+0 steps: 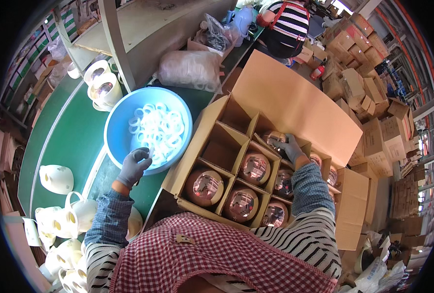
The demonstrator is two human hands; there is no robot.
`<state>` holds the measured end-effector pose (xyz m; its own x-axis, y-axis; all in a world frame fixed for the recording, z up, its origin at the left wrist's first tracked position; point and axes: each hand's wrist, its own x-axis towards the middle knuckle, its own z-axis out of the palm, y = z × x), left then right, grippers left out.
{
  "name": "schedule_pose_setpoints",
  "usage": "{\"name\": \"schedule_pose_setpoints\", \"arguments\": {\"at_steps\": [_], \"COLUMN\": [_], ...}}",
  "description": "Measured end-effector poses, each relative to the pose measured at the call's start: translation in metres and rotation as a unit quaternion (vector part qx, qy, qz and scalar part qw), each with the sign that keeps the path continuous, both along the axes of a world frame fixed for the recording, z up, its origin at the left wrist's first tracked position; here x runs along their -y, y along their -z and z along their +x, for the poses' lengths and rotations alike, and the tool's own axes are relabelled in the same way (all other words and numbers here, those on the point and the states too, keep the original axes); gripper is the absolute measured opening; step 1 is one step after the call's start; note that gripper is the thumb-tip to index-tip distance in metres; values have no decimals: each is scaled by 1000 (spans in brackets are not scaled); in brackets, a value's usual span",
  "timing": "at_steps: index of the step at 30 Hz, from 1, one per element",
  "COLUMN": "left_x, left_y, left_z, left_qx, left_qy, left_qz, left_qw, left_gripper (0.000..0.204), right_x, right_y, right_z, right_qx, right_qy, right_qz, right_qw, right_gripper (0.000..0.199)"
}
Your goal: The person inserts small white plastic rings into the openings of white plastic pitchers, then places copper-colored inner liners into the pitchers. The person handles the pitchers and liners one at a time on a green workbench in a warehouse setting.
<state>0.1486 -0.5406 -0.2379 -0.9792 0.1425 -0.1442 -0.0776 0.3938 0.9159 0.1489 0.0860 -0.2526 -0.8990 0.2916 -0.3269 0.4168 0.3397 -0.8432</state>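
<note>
White rings point(158, 128) fill the blue basin point(117, 122), and the gloved left hand point(134, 165) sits at its near rim, fingers curled on 1 ring, the heap just beyond its fingertips. Well off to that hand's right, the gloved right hand point(288, 146) rests half-closed on a shiny wrapped globe point(274, 138) in the divided carton point(197, 141); whether it actually grips it I cannot tell.

Bright, even daylight fills the scene, strongest at the upper right. Shadows are soft. Glare glints off the wrapped round items point(255, 168) in the box. Fisheye bending and black vignetting mark the rim; focus stays fairly sharp.
</note>
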Motion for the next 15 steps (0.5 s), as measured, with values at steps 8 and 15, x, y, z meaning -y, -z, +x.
{"name": "schedule_pose_setpoints", "arguments": {"at_steps": [8, 15], "left_x": [12, -57], "left_y": [-23, -103], "left_z": [8, 6], "left_qx": [31, -60], "left_qy": [-19, 65], "left_qz": [115, 271], "left_qw": [993, 958], "left_gripper": [21, 20], "right_x": [21, 175], "right_y": [-82, -138], "right_z": [33, 31], "right_qx": [-174, -229], "right_qy": [2, -153], "right_qz": [-380, -441], "right_qw": [909, 854], "right_gripper": [70, 76]}}
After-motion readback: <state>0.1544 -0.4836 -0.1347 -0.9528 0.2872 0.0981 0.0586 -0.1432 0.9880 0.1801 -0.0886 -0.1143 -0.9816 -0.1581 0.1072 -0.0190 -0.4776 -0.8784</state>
